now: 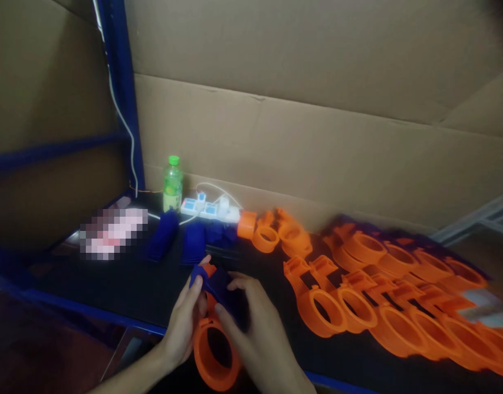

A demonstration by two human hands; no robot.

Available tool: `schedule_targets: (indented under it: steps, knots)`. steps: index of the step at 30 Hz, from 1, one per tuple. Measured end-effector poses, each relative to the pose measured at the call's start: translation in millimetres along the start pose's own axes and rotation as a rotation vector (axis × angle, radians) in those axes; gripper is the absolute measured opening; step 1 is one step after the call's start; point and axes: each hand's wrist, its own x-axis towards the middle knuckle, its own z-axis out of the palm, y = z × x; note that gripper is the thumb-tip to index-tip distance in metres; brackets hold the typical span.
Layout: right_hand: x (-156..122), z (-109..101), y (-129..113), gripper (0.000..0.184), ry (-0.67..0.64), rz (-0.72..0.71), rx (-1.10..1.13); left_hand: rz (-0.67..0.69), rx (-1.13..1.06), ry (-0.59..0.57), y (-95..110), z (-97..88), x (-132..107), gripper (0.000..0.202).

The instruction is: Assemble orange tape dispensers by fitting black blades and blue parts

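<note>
In the head view, my left hand is closed on the upper end of an orange plastic ring-shaped part, whose ring hangs just below the grip. My right hand clasps the dark-blue piece around that end, and similar orange rings lie in rows rightward of the grip.

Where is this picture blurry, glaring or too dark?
In the head view, the power strip looks washed out; in the head view, orange parts at far right look softer than the held orange ring; in the head view, the lower left is dim.
</note>
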Motion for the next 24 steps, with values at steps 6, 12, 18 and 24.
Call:
schedule_targets:
  steps: [6, 12, 18, 24]
  knots:
    - [-1.8, -1.1, 3.0, 0.032, -0.015, 0.025, 0.018, 0.016, -0.015, -0.043, 2.7, 4.2, -1.7, 0.058]
    - [-5.0, -5.9, 1.4, 0.038, -0.046, 0.051, 0.022, 0.024, -0.028, -0.084, 2.6, 4.7, -2.7, 0.051]
    - [-4.1, -7.8, 0.2, 0.037, -0.06, 0.071, 0.038, 0.01, -0.019, -0.091, -1.1, 2.6, -0.9, 0.057]
    - [-2.4, -7.3, 1.2, 0.036, -0.059, 0.07, 0.057, 0.003, -0.025, -0.107, -1.4, 0.4, 0.5, 0.058]
